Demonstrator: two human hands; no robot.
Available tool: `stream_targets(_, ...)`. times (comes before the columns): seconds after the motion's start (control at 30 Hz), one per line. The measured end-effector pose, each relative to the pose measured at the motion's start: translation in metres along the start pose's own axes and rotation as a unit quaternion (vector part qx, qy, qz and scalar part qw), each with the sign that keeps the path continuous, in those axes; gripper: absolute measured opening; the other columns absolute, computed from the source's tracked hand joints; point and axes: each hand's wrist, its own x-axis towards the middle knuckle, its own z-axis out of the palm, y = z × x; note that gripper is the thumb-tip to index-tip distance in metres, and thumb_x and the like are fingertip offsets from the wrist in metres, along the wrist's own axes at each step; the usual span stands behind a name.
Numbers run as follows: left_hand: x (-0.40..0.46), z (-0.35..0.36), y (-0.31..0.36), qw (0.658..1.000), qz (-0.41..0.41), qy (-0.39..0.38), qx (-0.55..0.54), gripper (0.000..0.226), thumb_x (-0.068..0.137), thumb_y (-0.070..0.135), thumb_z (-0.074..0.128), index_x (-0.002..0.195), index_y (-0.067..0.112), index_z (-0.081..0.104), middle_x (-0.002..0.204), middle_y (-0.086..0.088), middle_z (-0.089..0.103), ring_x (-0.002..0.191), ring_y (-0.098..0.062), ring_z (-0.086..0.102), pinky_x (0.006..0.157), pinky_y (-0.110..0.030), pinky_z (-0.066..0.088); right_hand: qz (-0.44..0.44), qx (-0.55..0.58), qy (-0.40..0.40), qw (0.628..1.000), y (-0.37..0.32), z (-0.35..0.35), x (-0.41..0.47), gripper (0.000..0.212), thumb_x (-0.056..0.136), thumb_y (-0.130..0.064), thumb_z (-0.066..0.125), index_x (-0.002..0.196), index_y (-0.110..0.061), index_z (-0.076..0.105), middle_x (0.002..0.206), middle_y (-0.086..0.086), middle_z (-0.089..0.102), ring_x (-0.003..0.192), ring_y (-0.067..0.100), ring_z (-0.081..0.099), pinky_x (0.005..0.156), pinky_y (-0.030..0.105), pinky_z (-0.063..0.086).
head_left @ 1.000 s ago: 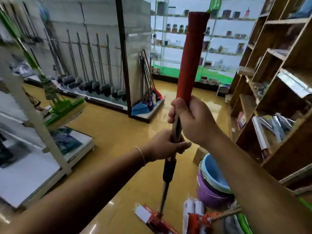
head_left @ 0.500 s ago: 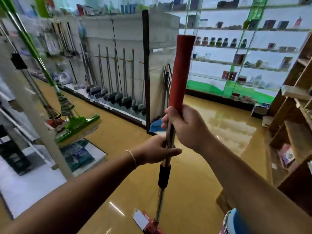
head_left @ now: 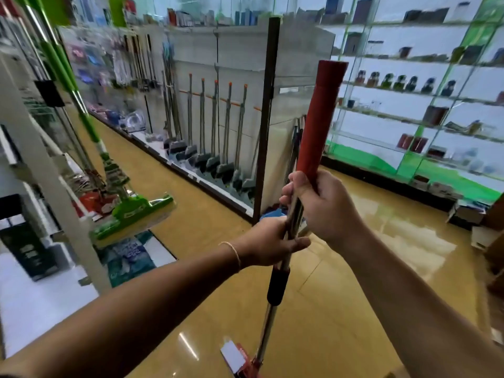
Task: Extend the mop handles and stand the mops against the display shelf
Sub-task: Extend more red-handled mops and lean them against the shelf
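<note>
One mop in hand: its red grip [head_left: 320, 118] stands nearly upright at frame centre, tilted slightly right at the top, with a bare metal shaft [head_left: 291, 219] below it, a black collar [head_left: 278, 286] further down, and a red mop head [head_left: 249, 368] on the yellow floor [head_left: 354, 282] at the bottom edge, a white tag [head_left: 231, 356] beside it. Two hands on it, one above the other and close together. Right hand [head_left: 324, 208] is the upper one, fingers curled round the base of the red grip where it meets the metal, thumb side up, forearm running in from lower right. Left hand [head_left: 268, 242] is just below, fingers wrapped round the metal shaft with the thumb lying across the front, pointing right; a thin bracelet [head_left: 233, 253] sits on that wrist, forearm entering from lower left. One green mop [head_left: 131, 211] leans against the white display shelf [head_left: 54, 186] at left, head raised off the floor on the shelf base. Across the aisle, at least five grey-headed mops [head_left: 215, 159] with orange-tipped handles stand in a row against a grey panel; a few more poles left of them are blurred, count uncertain. Glass shelving [head_left: 409, 110] with small goods fills the right background; items too soft to count.
</note>
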Motion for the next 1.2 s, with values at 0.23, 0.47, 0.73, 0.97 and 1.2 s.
stream_targets(0.23,0.094,-0.055,-0.076,1.0,0.01,-0.018,0.014,0.025,0.091,0.045,0.062,0.091,0.021,0.056,0.077,0.007,0.056,0.069,-0.007,0.056,0.064,-0.022,0.043,-0.005,-0.022,-0.011,1.0,0.046,0.033,0.116,0.017,0.102,-0.028,0.049,0.103,-0.014,0.059,0.083,0.002,0.067,0.082,0.023,0.071,0.081,0.042,0.059)
stream_targets(0.47,0.184,-0.134,-0.131,0.997,0.036,-0.062,0.04,0.018,0.093,0.045,0.06,0.093,0.027,0.056,0.079,0.009,0.059,0.072,-0.003,0.059,0.068,-0.02,0.049,-0.031,-0.051,-0.028,0.998,0.074,0.06,0.243,0.016,0.102,-0.028,0.05,0.099,-0.016,0.06,0.08,0.0,0.068,0.077,0.02,0.071,0.077,0.038,0.059)
stream_targets(0.73,0.261,-0.2,-0.183,0.999,0.02,-0.032,0.003,0.021,0.091,0.049,0.061,0.086,0.029,0.057,0.073,0.01,0.057,0.065,-0.001,0.057,0.064,-0.021,0.046,-0.055,-0.036,-0.049,0.997,0.098,0.09,0.357,0.021,0.101,-0.032,0.05,0.098,-0.014,0.058,0.079,0.0,0.067,0.076,0.021,0.07,0.078,0.044,0.059)
stream_targets(0.97,0.329,-0.252,-0.232,1.0,-0.02,0.012,-0.009,0.028,0.094,0.042,0.058,0.095,0.015,0.06,0.084,-0.005,0.063,0.076,-0.017,0.064,0.07,-0.033,0.056,-0.078,-0.029,-0.081,0.993,0.134,0.117,0.463,0.018,0.102,-0.027,0.05,0.101,-0.012,0.058,0.08,0.002,0.068,0.078,0.023,0.071,0.079,0.04,0.059)
stream_targets(1.2,0.419,-0.309,-0.301,0.996,-0.065,0.051,-0.042,0.033,0.092,0.045,0.059,0.098,0.013,0.061,0.086,-0.005,0.062,0.082,-0.027,0.065,0.082,-0.051,0.057,-0.081,0.018,-0.14,0.987,0.177,0.143,0.59,0.031,0.092,-0.041,0.051,0.101,-0.012,0.058,0.08,0.0,0.067,0.077,0.02,0.071,0.077,0.038,0.059)
